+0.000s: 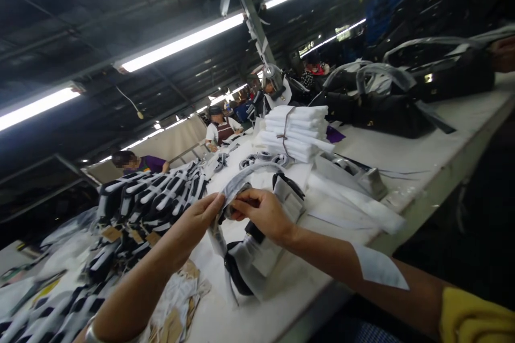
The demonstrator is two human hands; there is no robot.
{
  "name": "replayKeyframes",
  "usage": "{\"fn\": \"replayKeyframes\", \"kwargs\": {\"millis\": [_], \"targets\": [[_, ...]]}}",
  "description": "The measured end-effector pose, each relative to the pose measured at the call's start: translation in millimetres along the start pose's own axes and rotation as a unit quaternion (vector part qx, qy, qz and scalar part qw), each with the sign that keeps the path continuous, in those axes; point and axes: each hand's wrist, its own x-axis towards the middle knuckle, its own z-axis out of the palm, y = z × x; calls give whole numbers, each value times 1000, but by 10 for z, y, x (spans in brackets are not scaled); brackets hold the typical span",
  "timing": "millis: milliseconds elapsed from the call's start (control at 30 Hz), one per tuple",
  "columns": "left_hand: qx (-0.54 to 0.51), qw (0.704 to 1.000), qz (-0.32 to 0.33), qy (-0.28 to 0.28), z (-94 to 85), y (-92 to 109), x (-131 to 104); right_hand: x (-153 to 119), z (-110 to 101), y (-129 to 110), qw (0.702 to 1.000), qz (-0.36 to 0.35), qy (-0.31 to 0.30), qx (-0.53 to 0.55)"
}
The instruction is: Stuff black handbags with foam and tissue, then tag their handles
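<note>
A handbag handle [261, 171] wrapped in pale, clear-looking film arches up from a black handbag [237, 270] with white wrapping over much of it. My left hand [207, 210] pinches the near side of the handle, thumb on top. Close beside it, my right hand [263, 213] is closed with bent fingers at the same wrapped part. A greyish rounded bit shows between the two hands, but its kind is unclear. A white patch or sheet [378, 268] lies on my right forearm.
White padded sheets [295, 131] tied with cord stand behind the bag. Black handbags [386, 104] line the table's right side. Black-and-white strapped pieces [148, 198] are piled left. Small rolls [263, 158] lie beyond the handle. Two people [223, 131] [151, 163] sit farther back.
</note>
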Motion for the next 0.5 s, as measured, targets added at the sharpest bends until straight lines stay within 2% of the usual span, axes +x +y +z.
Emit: {"fn": "replayKeyframes", "kwargs": {"millis": [100, 167, 200, 233, 267, 300, 333, 400, 500], "targets": [[-46, 998, -35, -36, -15, -12, -43, -55, -210, -88, 996, 6, -53, -72], [-82, 995, -49, -39, -26, -33, -60, -116, -522, -159, 980, -1, -78, -181], [-96, 994, -47, -28, -33, -45, -60, -160, -723, -191, 962, -3, -81, -261], [-106, 993, -41, -12, -42, -58, -54, -214, -944, -217, 928, -8, -83, -362], [-113, 993, -33, 7, -52, -70, -42, -278, -1172, -235, 866, -8, -86, -492], [-118, 992, -25, 25, -62, -82, -25, -352, -1395, -246, 783, 8, -89, -616], [-124, 991, -17, 43, -70, -92, -5, -433, -1600, -247, 748, 28, -84, -657], [-137, 988, -8, 72, -75, -105, 35, -603, -1920, -226, 700, 60, -79, -708], [-148, 984, -4, 98, -45, -105, 59, -811, -2129, -148, 654, 93, -80, -746]]}}
